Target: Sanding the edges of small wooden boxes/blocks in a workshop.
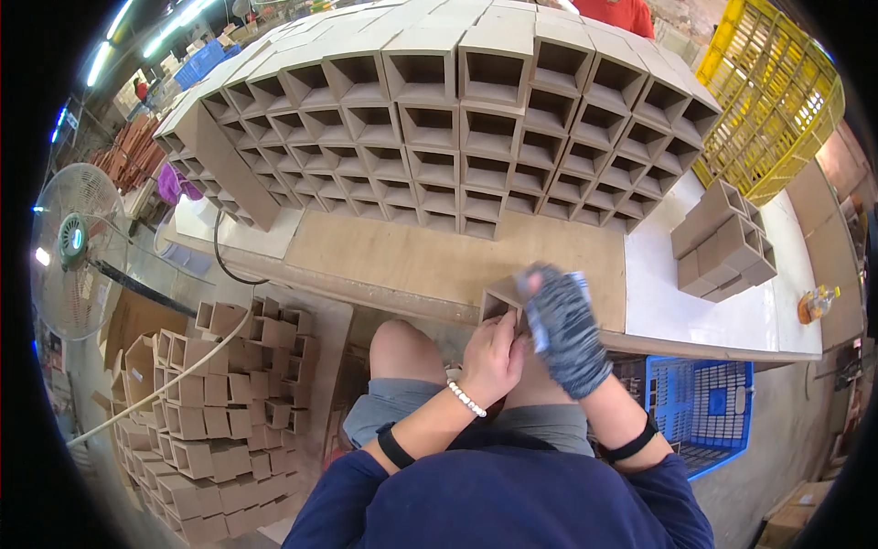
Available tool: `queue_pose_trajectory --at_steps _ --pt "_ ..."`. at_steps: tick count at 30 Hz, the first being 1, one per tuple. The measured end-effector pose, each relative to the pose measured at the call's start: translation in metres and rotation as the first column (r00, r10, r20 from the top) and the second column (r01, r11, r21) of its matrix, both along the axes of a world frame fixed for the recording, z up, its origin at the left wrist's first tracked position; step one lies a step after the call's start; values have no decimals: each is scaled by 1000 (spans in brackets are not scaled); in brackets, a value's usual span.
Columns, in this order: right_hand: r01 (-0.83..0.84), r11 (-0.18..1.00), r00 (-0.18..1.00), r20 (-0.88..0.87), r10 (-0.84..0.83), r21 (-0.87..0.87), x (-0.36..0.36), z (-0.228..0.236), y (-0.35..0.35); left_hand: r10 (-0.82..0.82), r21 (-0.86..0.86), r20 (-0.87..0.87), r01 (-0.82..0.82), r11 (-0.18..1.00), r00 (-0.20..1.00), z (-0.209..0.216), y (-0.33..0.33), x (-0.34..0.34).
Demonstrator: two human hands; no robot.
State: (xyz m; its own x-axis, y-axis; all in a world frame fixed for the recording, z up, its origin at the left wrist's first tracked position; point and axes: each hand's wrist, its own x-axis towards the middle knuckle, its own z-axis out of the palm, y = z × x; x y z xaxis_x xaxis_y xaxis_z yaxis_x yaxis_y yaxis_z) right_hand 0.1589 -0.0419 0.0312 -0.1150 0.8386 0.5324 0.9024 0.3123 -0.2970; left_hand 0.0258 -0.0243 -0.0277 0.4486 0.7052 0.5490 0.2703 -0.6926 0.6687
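Observation:
My bare left hand, with a beaded bracelet at the wrist, is closed on a small grey-brown open-ended box. The box is tilted at the table's near edge, above my lap, its open end facing up and away. My right hand wears a grey knitted glove and is curled around a pale blue-and-white piece. That piece is against or very near the box's right side; blur and the glove hide its kind and whether they touch.
Stacked matching boxes form a wall across the table. A smaller stack and an amber bottle stand right. More boxes are piled lower left, near a fan. A blue crate sits below; a yellow crate stands far right.

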Motion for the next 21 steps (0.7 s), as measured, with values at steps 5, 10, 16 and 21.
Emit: queue_pose_trajectory --at_steps 5,10,16,21 --pt "302 948 909 329 -255 -99 53 -64 18 18 15 30 -19 1000 999 1 -4 1" --pt "-85 986 980 167 108 -141 0 -13 -5 17 32 47 -18 999 999 -5 -2 2" --pt "299 944 944 189 -271 -137 31 -44 15 18 -47 -15 -19 999 1000 -1 2 0" --pt "44 993 999 34 -41 -107 -5 -27 9 21 -51 90 -16 999 996 1 8 1"
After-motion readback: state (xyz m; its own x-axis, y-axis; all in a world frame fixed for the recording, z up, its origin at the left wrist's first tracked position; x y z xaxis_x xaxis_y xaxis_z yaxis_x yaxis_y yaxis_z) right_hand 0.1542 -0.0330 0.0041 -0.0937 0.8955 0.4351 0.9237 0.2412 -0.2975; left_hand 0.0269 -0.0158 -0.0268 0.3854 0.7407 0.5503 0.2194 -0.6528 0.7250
